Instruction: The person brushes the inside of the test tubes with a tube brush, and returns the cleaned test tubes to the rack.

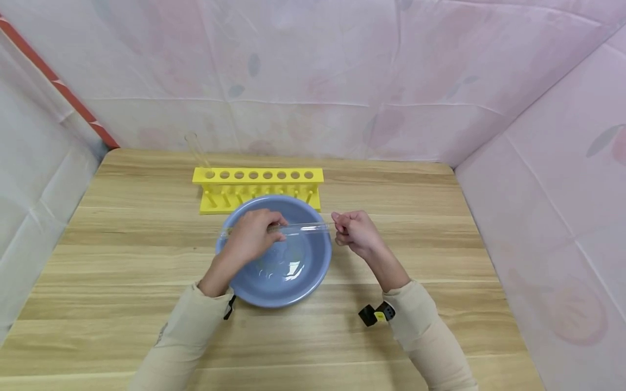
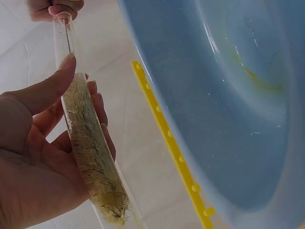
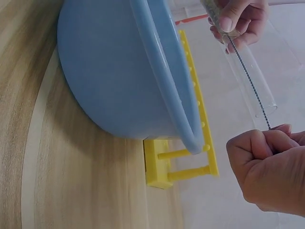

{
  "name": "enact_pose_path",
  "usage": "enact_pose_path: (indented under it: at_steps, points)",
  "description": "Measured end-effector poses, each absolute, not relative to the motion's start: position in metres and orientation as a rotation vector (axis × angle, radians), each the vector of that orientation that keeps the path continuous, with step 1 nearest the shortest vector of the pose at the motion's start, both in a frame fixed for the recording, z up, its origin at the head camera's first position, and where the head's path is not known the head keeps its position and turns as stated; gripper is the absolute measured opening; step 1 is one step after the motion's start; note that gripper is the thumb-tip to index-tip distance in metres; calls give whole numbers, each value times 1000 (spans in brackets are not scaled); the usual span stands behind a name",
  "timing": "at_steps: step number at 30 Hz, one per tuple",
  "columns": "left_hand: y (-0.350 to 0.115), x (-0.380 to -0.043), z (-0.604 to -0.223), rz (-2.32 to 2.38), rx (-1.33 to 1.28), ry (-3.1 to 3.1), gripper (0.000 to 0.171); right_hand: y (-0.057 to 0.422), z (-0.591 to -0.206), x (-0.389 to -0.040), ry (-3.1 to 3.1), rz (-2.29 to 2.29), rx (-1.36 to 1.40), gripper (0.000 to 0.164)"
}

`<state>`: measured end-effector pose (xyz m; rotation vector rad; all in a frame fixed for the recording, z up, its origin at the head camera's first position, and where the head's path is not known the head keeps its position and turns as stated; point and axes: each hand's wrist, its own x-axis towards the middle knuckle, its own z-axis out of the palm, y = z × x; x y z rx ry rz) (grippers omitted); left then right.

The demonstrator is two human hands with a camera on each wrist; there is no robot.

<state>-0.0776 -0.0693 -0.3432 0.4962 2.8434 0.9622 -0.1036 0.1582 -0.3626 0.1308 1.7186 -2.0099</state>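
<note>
Above the basin, my left hand [image 1: 254, 233] grips a clear glass test tube [image 1: 308, 228], held roughly level with its mouth toward the right. Inside the tube lies a test tube brush, its pale bristles [image 2: 93, 148] deep in the glass and wet-looking. The brush's twisted wire stem [image 3: 249, 78] comes out through the mouth. Just beyond that mouth, my right hand [image 1: 358, 232] pinches the stem's end with curled fingers. Underneath stands a blue basin [image 1: 274, 302] with some water in it.
Behind the basin is a yellow test tube rack [image 1: 259, 176] with a row of holes and pegs. Another clear test tube [image 1: 196, 150] stands at the rack's left end. Wooden tabletop [image 1: 122, 260] surrounds these, with fabric-covered walls [image 1: 313, 70] at the back and sides.
</note>
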Motion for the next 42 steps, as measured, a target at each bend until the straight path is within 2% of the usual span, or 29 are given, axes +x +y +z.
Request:
enact_pose_path:
  at_steps: [3, 10, 13, 30, 42]
  points:
    - [-69, -77, -342, 969, 493, 2852, 19, 160, -364, -104, 1775, -1988, 67, 45]
    - [-71, -77, -342, 1062, 531, 2817, 19, 175, -370, -109, 2102, -1721, -367, 40]
    - [-73, -76, -342, 1083, 529, 2797, 18, 179, -371, -111, 2104, -1634, -459, 37]
    - [-78, -74, -341, 1078, 555, 2784, 18, 184, -366, -116, 2118, -1404, -681, 15]
    - [-79, -72, -340, 1068, 515, 2811, 19, 174, -352, -121, 2156, -1408, -481, 17]
